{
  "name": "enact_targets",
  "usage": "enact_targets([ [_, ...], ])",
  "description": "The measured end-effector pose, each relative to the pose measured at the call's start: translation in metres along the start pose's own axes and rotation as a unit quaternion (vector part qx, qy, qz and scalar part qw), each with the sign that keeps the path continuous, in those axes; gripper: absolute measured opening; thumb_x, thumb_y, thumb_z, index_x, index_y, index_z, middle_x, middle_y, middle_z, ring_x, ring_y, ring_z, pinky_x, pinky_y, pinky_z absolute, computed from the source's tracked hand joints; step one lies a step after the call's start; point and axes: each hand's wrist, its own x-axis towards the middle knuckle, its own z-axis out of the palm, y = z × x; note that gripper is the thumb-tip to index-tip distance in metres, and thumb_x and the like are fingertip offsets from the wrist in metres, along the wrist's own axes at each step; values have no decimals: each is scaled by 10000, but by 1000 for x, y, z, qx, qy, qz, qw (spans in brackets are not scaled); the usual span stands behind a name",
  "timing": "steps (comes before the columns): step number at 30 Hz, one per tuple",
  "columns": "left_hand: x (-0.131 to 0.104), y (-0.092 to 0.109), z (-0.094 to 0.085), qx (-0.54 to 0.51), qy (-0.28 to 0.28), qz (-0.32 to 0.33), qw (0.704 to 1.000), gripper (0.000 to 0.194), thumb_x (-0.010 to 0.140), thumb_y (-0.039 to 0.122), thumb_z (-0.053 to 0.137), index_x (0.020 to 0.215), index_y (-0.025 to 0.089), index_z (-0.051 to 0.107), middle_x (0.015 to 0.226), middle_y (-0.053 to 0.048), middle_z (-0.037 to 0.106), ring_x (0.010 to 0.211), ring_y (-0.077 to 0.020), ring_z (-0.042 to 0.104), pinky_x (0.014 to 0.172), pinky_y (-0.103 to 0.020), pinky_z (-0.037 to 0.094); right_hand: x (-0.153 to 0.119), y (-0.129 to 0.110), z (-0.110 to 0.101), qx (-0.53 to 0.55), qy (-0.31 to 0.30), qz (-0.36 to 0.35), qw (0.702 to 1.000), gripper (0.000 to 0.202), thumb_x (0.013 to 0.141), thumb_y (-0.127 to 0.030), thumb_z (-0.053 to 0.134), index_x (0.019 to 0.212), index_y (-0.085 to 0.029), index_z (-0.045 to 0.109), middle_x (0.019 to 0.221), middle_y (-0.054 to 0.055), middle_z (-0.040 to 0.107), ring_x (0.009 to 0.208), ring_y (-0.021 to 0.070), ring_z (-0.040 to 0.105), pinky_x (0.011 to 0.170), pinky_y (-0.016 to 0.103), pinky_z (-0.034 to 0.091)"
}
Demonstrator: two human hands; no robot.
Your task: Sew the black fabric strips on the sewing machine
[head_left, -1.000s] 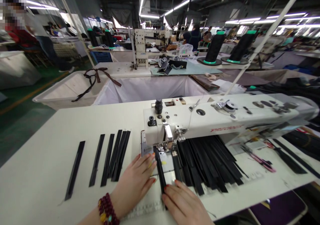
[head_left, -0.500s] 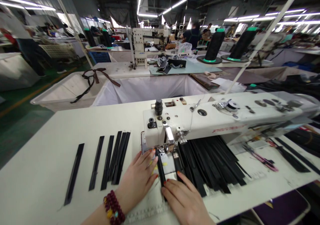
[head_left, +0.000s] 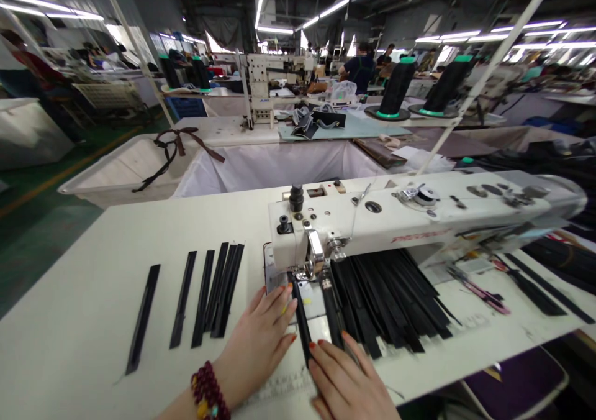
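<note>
A narrow black strip (head_left: 302, 320) runs from under the presser foot (head_left: 310, 274) of the white sewing machine (head_left: 372, 215) toward me. My left hand (head_left: 261, 330) lies beside its left edge, fingers stretched forward, fingertips touching the strip near the foot. Over the strip's near end rests my right hand (head_left: 349, 373), fingers extended and slightly spread, covering that end. A dark cylindrical bar (head_left: 328, 302) stands just right of the strip. Under the machine arm, a pile of black strips (head_left: 391, 302) is fanned out. Several finished-looking black strips (head_left: 223, 292) lie to the left of the machine.
A lone black strip (head_left: 143, 320) lies farther left on the white table (head_left: 84, 296). Pink-handled snips (head_left: 487, 299) are at the right. Behind the table stands a white-lined bin (head_left: 279, 165). Thread cones (head_left: 395, 87) and another sewing machine (head_left: 263, 91) are beyond; people work in the background.
The strip and my right hand have shifted slightly; my left hand stays beside the foot. The view has moved a little. At far left, a standing person has gone and a person in red shows.
</note>
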Motion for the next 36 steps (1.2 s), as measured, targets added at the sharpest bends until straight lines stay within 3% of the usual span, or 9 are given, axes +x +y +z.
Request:
enact_targets([
  [6, 4, -6, 3, -6, -1, -6, 1000, 422, 930, 336, 558, 1309, 153, 564, 1421, -153, 562, 1315, -305, 507, 1080, -540, 432, -1, 6, 0, 16, -38, 1, 999, 256, 991, -338, 504, 947, -173, 695, 999, 27, 762, 994, 170, 665, 1234, 410, 106],
  [15, 20, -19, 7, -14, -7, -52, 999, 410, 918, 341, 563, 1270, 136, 600, 1283, -139, 656, 1240, -318, 551, 1074, -536, 437, 20, 16, 6, 24, -110, 25, 993, 226, 971, -339, 566, 1048, -160, 681, 1076, 31, 736, 1054, 187, 627, 1229, 418, 56],
  [27, 27, -24, 5, -44, -32, -49, 997, 308, 919, 300, 549, 1142, 118, 656, 1100, -154, 687, 1142, -343, 569, 998, -548, 468, 40, 29, 26, -33, -150, 9, 988, 121, 930, -200, 614, 1015, -161, 690, 1111, 57, 710, 1077, 216, 569, 1162, 480, 182],
  [36, 28, -24, 5, -55, -24, -41, 997, 230, 914, 268, 550, 1059, 136, 670, 1051, -145, 694, 1110, -340, 575, 965, -543, 479, 55, 37, 45, -97, -159, -10, 982, 195, 906, -153, 606, 1075, -140, 703, 1126, 93, 687, 1002, 248, 575, 1072, 490, 338],
])
